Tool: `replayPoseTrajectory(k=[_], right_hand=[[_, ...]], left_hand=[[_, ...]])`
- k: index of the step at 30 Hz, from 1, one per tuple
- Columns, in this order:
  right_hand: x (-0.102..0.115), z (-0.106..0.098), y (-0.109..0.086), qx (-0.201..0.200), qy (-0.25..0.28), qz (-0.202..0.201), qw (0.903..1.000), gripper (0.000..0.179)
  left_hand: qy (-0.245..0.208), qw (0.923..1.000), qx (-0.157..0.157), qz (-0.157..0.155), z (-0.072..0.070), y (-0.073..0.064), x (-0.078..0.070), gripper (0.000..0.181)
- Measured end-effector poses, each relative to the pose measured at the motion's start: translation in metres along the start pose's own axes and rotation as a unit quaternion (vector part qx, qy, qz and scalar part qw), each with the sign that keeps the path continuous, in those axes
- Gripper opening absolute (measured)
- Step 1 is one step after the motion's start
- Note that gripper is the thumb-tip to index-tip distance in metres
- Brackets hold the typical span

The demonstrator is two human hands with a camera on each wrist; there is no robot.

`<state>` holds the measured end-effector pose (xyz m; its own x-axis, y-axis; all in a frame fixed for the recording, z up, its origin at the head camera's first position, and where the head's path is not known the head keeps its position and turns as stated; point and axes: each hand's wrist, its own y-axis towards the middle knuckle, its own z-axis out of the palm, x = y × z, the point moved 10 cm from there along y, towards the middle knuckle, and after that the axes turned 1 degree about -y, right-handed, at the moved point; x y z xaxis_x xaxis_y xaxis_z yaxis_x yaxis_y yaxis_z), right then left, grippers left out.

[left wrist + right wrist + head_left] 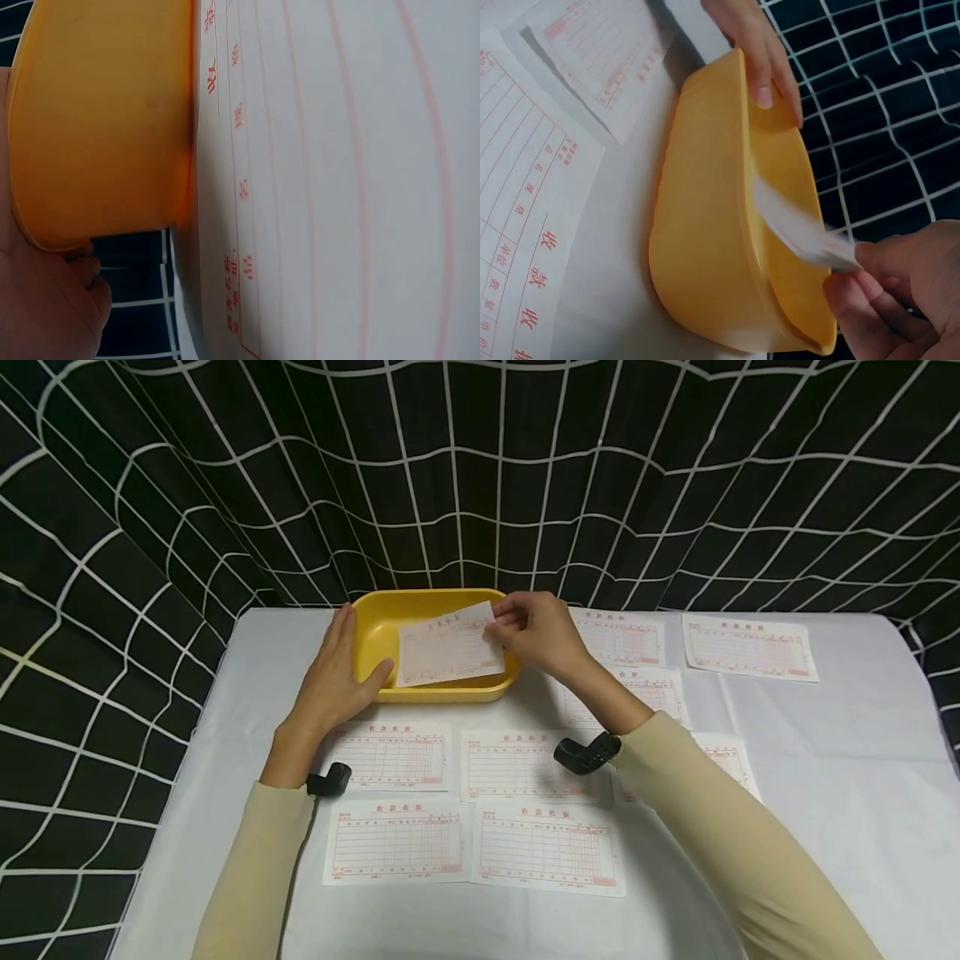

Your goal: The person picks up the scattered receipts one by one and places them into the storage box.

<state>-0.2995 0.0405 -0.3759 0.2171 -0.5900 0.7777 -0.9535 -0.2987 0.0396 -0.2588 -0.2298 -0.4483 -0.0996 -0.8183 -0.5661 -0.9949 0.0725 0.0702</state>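
A yellow plastic basin [438, 695] stands at the back of the table. My left hand [330, 681] grips its left end, fingers along the outer side and thumb over the front rim. In the right wrist view, that left hand [757, 52] shows at the basin's far end. My right hand [542, 631] pinches the right edge of a printed receipt slip [450, 647] between thumb and fingers. The slip is tilted, within the basin's outline in the head view. Seen from the right wrist, the slip [799, 229] reaches over the rim into the basin.
Several more receipt slips with red print lie on the white table [840, 793], among them a front-left slip [397, 843], a front-middle slip [547, 850] and a far-right slip [750, 647]. A black curtain with white grid lines [480, 485] stands behind and along the left.
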Motion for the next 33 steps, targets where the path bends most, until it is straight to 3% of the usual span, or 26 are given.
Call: replayPoseTrajectory(k=[10, 33], right_hand=[[0.002, -0.016, -0.016, -0.002, -0.001, -0.054, 0.9986, 0.036], [-0.044, -0.069, -0.117, -0.059, -0.084, -0.098, 0.9899, 0.032]], left_hand=[[-0.005, 1.0, 0.0, 0.004, 0.001, 0.002, -0.003, 0.1], [-0.003, 1.0, -0.002, 0.0, -0.001, -0.002, -0.002, 0.099]])
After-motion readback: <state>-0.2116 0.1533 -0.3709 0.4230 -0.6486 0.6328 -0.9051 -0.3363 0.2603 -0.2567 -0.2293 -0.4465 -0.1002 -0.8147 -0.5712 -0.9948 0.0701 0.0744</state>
